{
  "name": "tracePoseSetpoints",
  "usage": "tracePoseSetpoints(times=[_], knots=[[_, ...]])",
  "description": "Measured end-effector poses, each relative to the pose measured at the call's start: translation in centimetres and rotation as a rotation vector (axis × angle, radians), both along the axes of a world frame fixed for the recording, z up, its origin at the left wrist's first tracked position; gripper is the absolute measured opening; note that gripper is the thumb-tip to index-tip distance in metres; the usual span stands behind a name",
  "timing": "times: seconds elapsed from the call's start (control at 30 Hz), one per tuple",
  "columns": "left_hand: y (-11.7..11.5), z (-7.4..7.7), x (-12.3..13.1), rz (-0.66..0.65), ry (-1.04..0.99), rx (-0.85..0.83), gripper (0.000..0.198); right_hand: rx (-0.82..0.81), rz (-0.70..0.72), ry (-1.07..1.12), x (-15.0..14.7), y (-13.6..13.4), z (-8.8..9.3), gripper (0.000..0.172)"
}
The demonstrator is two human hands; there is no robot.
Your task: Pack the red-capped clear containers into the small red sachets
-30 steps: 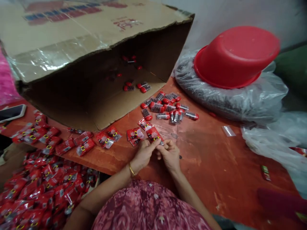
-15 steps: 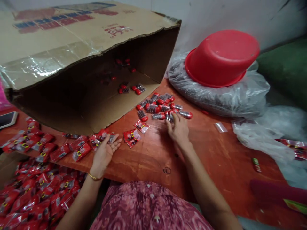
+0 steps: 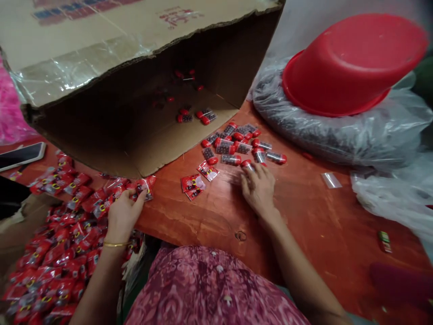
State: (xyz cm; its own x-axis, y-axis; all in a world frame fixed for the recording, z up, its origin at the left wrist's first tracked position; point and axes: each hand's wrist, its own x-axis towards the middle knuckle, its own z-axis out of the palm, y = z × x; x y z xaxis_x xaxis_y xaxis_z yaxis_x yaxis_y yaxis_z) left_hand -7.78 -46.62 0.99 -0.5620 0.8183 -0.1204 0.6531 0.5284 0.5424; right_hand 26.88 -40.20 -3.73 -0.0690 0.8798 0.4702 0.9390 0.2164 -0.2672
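My right hand (image 3: 260, 189) is palm down on the table, fingers curled over a small clear tube with a red cap (image 3: 248, 165), at the near edge of a loose group of such tubes (image 3: 231, 159) holding dark little balls. My left hand (image 3: 123, 214) is at the table's left edge, thumb and fingers closing on a red printed packet (image 3: 147, 186); its fingertips are partly hidden. Several more red packets (image 3: 79, 197) lie beside it. Flat red printed cards (image 3: 192, 185) rest between my hands.
A large cardboard box (image 3: 101, 58) lies on its side, open toward me, with a few tubes inside. Below left, a carton holds many red packets (image 3: 61, 266). A red basin (image 3: 352, 67) sits upside down on a filled plastic bag (image 3: 324, 140). A phone (image 3: 22, 156) lies far left.
My left hand has turned from palm up to palm down and moved left onto the packets. My right hand stays at the tubes, slightly nearer me. The view has shifted.
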Motion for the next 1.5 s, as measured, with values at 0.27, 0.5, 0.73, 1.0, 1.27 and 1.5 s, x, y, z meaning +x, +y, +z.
tracePoseSetpoints(times=[0.27,0.5,0.73,1.0,1.27,1.5], knots=[[0.1,3.1,6.4,-0.177,0.256,0.155,0.038,-0.061,0.253,0.101,-4.8,-0.2,1.0,0.024],[5.6,-2.4,10.9,-0.503,0.248,-0.077,0.035,0.001,0.211,0.148,-3.5,-1.0,1.2,0.022],[6.6,-2.3,10.2,-0.643,0.23,-0.062,0.016,0.018,-0.041,0.093,0.9,-0.1,0.4,0.024],[5.6,-2.7,9.5,-0.648,0.108,0.239,0.025,-0.066,0.153,0.417,-2.9,-0.8,2.4,0.027],[4.0,0.1,11.7,-0.654,0.088,0.495,0.023,-0.492,0.395,1.176,-9.2,-0.5,2.4,0.032],[2.9,-1.2,14.0,-0.417,-0.806,0.016,0.045,-0.245,0.114,1.187,-8.3,-1.2,2.3,0.03]])
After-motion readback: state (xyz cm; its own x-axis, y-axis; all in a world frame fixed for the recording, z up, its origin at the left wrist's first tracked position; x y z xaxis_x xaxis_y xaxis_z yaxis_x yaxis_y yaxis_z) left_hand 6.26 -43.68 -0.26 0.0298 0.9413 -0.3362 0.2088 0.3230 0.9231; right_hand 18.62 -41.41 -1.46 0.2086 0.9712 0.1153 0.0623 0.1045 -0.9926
